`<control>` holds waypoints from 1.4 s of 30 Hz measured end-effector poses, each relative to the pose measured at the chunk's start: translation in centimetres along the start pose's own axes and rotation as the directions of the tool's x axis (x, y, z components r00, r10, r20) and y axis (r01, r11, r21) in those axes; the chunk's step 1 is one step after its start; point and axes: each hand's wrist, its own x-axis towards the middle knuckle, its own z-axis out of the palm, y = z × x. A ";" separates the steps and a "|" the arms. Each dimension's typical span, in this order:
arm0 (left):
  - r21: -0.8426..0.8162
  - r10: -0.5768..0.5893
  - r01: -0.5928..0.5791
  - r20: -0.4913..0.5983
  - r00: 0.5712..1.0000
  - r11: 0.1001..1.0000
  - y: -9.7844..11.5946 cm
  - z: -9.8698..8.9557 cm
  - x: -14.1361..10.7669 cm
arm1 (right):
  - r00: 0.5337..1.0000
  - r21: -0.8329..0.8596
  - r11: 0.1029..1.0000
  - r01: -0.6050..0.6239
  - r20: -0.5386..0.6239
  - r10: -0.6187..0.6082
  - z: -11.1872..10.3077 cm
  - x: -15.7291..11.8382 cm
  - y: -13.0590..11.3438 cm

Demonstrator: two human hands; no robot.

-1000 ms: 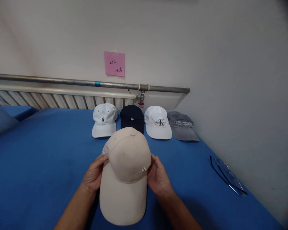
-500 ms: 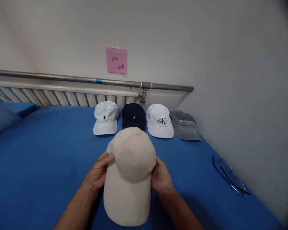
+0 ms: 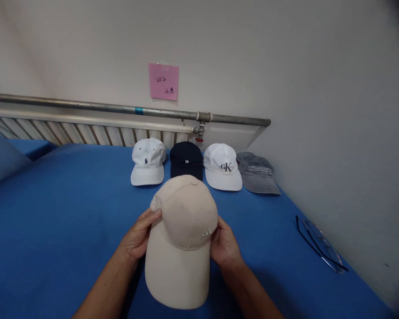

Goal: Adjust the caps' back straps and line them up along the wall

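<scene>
A beige baseball cap is held up in front of me, its brim pointing down toward me. My left hand grips its left side, thumb on top and fingers underneath. My right hand holds the opposite side, its fingers partly hidden behind the crown. Behind it, a row of caps sits on the blue sheet: a white cap with a small dark emblem, a navy cap whose brim is partly covered by the beige one, a white cap with black letters, and a grey cap.
The blue sheet covers the surface. Eyeglasses lie near its right edge by the wall. A radiator, a metal pipe and a red-handled valve run along the back. A pink note is stuck on the wall.
The beige cap has tilted slightly, its brim a little higher, with both hands still on it. The whole view has shifted slightly; the other caps stay in place.
</scene>
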 end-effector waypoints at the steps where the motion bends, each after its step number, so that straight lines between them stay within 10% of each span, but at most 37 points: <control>1: 0.005 -0.002 0.002 -0.008 1.000 1.000 0.0 0.0 0.0 | 1.000 0.003 1.000 0.001 -0.004 -0.001 0.0 0.0 0.0; 42: 0.007 0.019 -0.020 0.183 0.983 1.000 -0.4 0.6 -1.0 | 0.991 -0.030 0.991 0.128 -0.044 -0.130 1.0 -1.1 -0.3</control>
